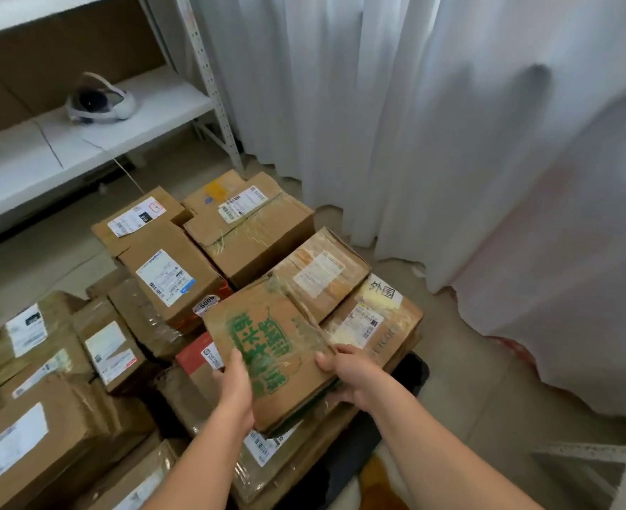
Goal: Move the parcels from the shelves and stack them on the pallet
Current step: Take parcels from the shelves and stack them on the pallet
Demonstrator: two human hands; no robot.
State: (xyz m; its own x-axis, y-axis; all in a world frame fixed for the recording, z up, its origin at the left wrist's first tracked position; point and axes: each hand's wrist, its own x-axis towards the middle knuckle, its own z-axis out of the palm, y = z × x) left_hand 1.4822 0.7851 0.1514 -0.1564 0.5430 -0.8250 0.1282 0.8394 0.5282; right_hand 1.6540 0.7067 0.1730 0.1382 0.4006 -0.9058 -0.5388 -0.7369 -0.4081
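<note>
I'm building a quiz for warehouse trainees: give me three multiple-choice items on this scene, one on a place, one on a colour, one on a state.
1. Where does the white headset lie?
A on the shelf
B on the floor
C on a parcel

2. What colour is the print on the flat parcel in the hands?
A red
B green
C blue

3. How is the flat parcel held?
A by one hand
B by both hands
C by neither

Key:
1 A, it rests on the white shelf board.
2 B, the big characters are green.
3 B, the left hand and right hand grip opposite edges.
</note>
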